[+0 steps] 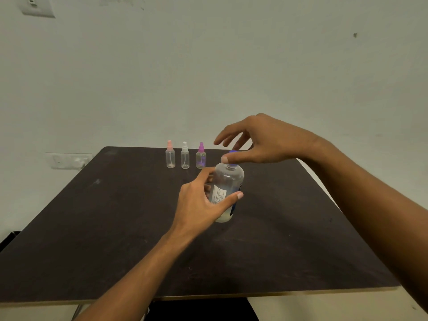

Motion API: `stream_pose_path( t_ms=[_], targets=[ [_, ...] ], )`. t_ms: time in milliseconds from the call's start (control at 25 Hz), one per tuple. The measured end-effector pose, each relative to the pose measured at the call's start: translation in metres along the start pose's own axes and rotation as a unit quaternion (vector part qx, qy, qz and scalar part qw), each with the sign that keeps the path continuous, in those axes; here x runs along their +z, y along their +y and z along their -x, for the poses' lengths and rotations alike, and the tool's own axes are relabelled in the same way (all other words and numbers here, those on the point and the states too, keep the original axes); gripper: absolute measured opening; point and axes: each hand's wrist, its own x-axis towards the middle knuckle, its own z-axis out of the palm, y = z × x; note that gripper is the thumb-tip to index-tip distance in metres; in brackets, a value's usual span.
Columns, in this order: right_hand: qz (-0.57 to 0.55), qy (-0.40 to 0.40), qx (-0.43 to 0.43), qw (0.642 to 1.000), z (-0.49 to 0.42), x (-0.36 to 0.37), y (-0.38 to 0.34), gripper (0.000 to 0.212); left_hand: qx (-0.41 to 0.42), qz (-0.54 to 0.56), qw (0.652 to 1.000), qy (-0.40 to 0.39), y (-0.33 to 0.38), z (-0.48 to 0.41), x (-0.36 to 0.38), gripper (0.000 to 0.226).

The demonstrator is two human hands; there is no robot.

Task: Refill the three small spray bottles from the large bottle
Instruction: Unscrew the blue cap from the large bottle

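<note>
Clear large bottle (pixel 228 191), left hand (pixel 199 202) gripping

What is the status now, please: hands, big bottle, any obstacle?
Left hand grips large bottle, upright on table. Right hand at its blue cap, fingers spread. Three small spray bottles capped, behind. Nothing in the way.

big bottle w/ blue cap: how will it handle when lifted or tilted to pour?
The large bottle looks like smooth clear plastic, so probably rigid but slippery. It seems mostly full, so likely heavy. It is tall on a narrow base, so may tip; the left hand steadies it while the right hand reaches the blue cap.
</note>
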Motion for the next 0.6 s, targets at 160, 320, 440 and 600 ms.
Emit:
stream_pose_path(
  t_ms=[160, 320, 440, 600],
  targets=[
    [0.026, 0.003, 0.028, 0.999, -0.002, -0.002, 0.002, 0.029, 0.004, -0.001, 1.0, -0.005, 0.0, 0.0, 0.0, 0.082],
    [0.011, -0.039, 0.003, 0.999, 0.004, -0.006, 0.002, 0.018, 0.0, -0.005, 1.0, -0.009, -0.002, 0.0, 0.002, 0.083],
    [-0.005, -0.045, 0.002, 0.999, 0.008, -0.006, 0.005, 0.023, 0.005, -0.003, 1.0, -0.013, -0.003, 0.0, 0.004, 0.084],
    [-0.007, -0.045, 0.002, 0.999, 0.012, -0.005, 0.008, 0.025, 0.003, 0.004, 1.0, -0.019, -0.003, 0.0, 0.008, 0.084]
  ],
)
